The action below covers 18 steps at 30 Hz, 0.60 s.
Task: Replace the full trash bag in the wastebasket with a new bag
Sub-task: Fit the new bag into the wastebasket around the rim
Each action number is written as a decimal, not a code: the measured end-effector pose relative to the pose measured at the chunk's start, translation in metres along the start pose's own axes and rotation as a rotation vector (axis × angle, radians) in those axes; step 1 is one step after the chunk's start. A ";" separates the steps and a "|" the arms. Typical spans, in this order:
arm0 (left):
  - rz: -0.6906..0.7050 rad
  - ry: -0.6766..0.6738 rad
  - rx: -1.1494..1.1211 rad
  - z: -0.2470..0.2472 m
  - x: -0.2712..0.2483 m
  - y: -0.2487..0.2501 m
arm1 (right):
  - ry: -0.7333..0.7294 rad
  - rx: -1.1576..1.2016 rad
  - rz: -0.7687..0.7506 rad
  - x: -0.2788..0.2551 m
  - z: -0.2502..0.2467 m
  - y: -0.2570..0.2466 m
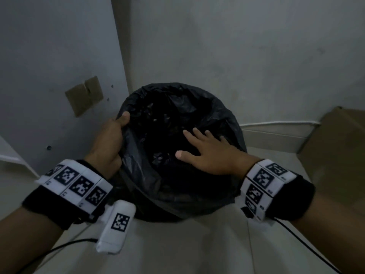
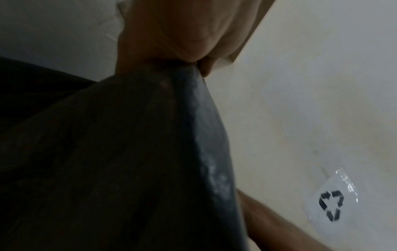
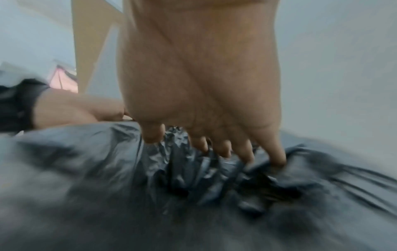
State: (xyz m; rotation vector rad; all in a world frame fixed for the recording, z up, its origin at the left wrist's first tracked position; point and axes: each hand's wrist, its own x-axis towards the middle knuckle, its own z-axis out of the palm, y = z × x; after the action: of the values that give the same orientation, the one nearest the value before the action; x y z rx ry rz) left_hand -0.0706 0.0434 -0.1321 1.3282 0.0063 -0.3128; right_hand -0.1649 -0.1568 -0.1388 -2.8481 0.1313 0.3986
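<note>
A: Where's the black trash bag (image 1: 169,186) sitting?

B: On the pale floor (image 1: 193,246), in the corner where the two walls meet — its mouth is open and the dark plastic is folded outward all round. Whether there's a wastebasket under it, I can't tell; only plastic shows.

A: And the left hand (image 1: 110,143)?

B: On the left side of the rim. The thumb lies over the top edge, and the left wrist view shows the plastic (image 2: 163,118) bunched and pinched in the curled hand (image 2: 171,34).

A: The right hand (image 1: 209,153)?

B: Palm down over the right half of the opening, fingers (image 1: 197,133) straight and spread, thumb out to the side. From the right wrist view the fingertips (image 3: 279,156) press into crumpled plastic (image 3: 193,178) — not gripping it.

A: Anything else around?

B: A brown cardboard box (image 1: 335,155) by the right wall, well apart from the bag. A taped brown patch (image 1: 85,95) on the left wall. A clear plastic piece with a recycling mark (image 2: 330,203) lies on the floor near the bag
</note>
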 end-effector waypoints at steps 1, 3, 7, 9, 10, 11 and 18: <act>-0.031 0.009 -0.028 0.000 0.002 0.003 | 0.031 -0.057 -0.003 -0.001 0.001 0.003; -0.070 0.029 -0.059 0.000 0.005 0.010 | 0.078 -0.119 -0.003 -0.002 0.005 0.009; -0.109 0.053 -0.079 -0.007 0.011 0.020 | 0.167 0.004 0.059 0.002 0.011 0.018; -0.092 0.037 -0.068 -0.010 0.013 0.021 | 0.268 0.102 0.096 0.006 0.011 0.023; -0.082 0.029 -0.062 -0.012 0.011 0.019 | 0.326 0.162 0.106 0.009 0.012 0.025; -0.071 0.033 -0.050 -0.014 0.010 0.014 | 0.375 0.234 0.107 0.011 0.014 0.028; -0.084 0.218 0.132 -0.027 0.007 -0.022 | 0.457 0.875 0.148 0.022 0.027 0.024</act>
State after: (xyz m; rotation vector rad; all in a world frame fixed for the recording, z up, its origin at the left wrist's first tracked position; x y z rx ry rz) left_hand -0.0648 0.0629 -0.1611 1.4900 0.2281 -0.2413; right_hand -0.1535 -0.1735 -0.1756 -2.0084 0.4712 -0.2509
